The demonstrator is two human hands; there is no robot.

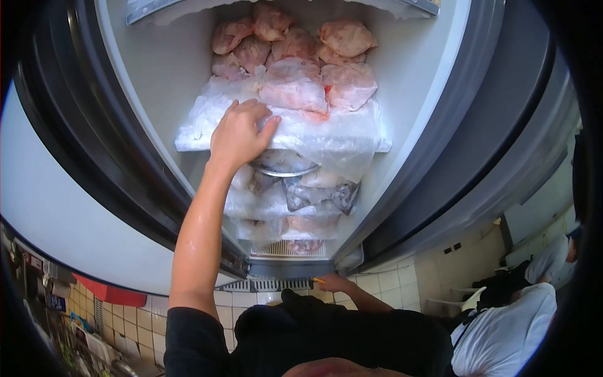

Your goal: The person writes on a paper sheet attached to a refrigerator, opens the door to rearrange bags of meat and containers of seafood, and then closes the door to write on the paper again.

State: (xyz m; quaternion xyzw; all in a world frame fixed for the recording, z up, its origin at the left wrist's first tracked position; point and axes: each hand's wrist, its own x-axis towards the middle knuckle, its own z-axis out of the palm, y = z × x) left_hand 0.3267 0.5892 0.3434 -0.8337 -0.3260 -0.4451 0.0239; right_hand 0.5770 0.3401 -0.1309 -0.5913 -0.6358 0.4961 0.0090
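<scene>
My left hand reaches into an upright freezer, its fingers bent down onto a frosty clear plastic sheet that drapes over the front of a shelf. The thumb stands to the right, and the fingertips are partly hidden. Behind it on that shelf lie several pieces of pale pink frozen meat, some in clear bags. My right hand hangs low outside the freezer, near its base. From its closed fingers pokes a small orange thing, too small to name.
On lower shelves, a metal tray and bagged frozen food show. Freezer doors stand swung out on both sides. A red object is on the tiled floor at left. Another person in a white shirt is at lower right.
</scene>
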